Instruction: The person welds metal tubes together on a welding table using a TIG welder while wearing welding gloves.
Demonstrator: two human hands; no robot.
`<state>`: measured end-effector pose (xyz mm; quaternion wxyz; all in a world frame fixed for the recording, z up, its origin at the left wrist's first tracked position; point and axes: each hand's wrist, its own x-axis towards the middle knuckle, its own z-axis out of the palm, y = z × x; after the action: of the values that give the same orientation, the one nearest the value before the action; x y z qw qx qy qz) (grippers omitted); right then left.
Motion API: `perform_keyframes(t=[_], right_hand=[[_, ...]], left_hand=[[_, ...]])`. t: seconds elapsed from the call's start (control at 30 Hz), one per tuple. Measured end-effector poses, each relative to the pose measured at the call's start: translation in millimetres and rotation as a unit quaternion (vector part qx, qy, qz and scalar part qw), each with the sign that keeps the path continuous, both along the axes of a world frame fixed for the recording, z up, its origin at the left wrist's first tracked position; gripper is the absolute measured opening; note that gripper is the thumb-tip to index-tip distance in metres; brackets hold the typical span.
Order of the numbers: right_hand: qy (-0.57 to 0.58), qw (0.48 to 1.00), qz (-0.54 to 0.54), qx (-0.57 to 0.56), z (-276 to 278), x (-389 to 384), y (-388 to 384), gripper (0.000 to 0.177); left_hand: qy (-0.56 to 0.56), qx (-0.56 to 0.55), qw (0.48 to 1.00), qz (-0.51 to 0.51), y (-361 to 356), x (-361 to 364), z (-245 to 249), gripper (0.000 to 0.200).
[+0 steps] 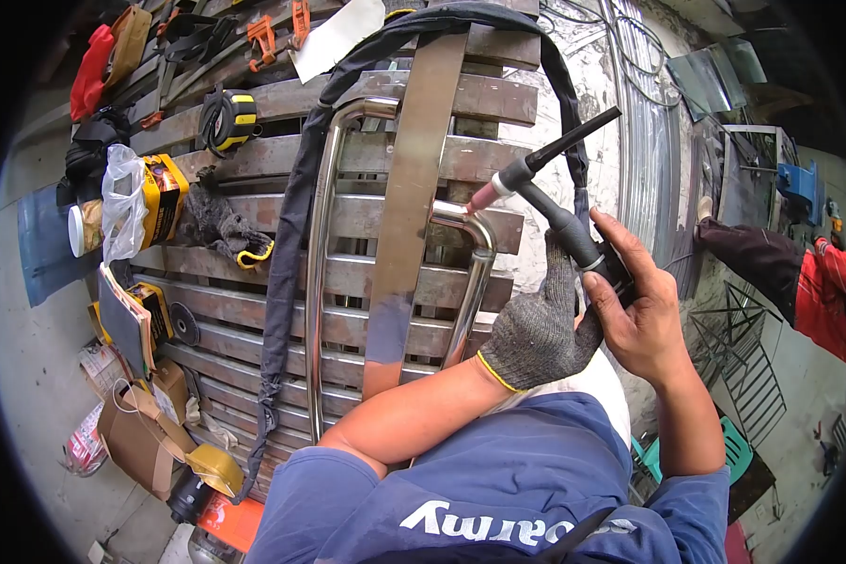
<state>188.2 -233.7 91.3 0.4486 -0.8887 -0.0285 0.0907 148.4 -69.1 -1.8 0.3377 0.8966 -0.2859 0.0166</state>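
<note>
A TIG welding torch [564, 226] with a pink ceramic cup and a long black back cap is held up over the slatted metal table. My left hand [540, 329], in a grey knit glove with a yellow cuff edge, wraps round the lower handle. My bare right hand [637, 315] grips the same handle from the other side, thumb and forefinger along it. The cup's tip overlaps the end of a bent polished steel tube [479, 268]. A longer bent tube [321, 273] lies to the left, with a flat metal bar [412, 179] between them.
A dark sleeved hose [287, 244] arches round the work. Further left lie a tape measure [228, 122], a spare glove [221, 221], a cutting disc [184, 322] and a cardboard box [141, 437]. Orange clamps [261, 39] sit at the back. Another person's red sleeve [825, 296] shows at right.
</note>
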Motion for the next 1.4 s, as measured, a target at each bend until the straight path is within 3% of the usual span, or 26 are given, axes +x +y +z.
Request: perform_keyframes(t=[0.27,0.33,0.37,0.57,0.67,0.73,0.8,0.9,0.97,1.17,1.27,1.37,1.4], right_hand=[[0.086,0.996,-0.022,0.03,6.3,0.7,2.0,0.061],[0.023,1.0,-0.008,0.016,0.7,-0.3,0.7,0.061],[-0.008,1.0,-0.001,0.01,-1.8,-0.8,0.4,0.061],[0.011,1.0,-0.007,0.008,2.3,-1.9,1.5,0.061],[0.014,1.0,0.0,-0.003,3.9,-1.3,1.1,0.061],[-0.003,1.0,0.012,-0.005,0.6,-1.2,-0.6,0.061],[-0.018,1.0,0.015,-0.002,-3.4,-2.0,-0.9,0.061],[-0.02,1.0,0.003,0.009,-3.5,-2.8,0.5,0.061],[0.004,1.0,-0.008,0.012,3.4,-2.9,2.1,0.061],[0.0,1.0,-0.007,0.009,1.2,-4.1,1.6,0.061],[-0.014,1.0,0.004,0.0,1.5,-3.0,1.5,0.061],[0.002,1.0,0.004,0.001,3.2,-3.4,1.1,0.062],[-0.014,1.0,0.011,-0.005,1.0,-3.5,0.5,0.062]], left_hand=[[0.005,-0.041,0.999,-0.021,-1.1,0.2,-9.1,0.086],[0.0,-0.062,0.998,-0.025,-0.7,5.2,-4.9,0.087],[0.013,-0.003,0.999,-0.052,2.7,4.2,1.9,0.089],[0.022,-0.007,0.999,-0.027,0.6,-0.6,-1.5,0.091],[-0.042,-0.003,0.999,-0.029,1.5,0.2,-3.7,0.093],[0.184,-0.185,0.965,-0.009,-10.8,-23.9,-41.7,0.084],[0.394,-0.352,0.849,0.012,-21.0,-35.0,-62.5,0.075],[0.125,-0.163,0.979,-0.015,-7.2,-16.8,-28.6,0.067],[-0.065,-0.025,0.997,-0.031,1.6,1.2,-2.1,0.063],[-0.089,-0.063,0.993,-0.047,1.7,4.7,-8.9,0.062],[-0.03,-0.09,0.995,-0.039,-0.4,0.3,-10.0,0.062],[-0.114,-0.026,0.992,-0.051,2.8,3.2,-7.0,0.066],[0.005,-0.106,0.994,-0.023,0.6,-0.2,-7.8,0.067]])
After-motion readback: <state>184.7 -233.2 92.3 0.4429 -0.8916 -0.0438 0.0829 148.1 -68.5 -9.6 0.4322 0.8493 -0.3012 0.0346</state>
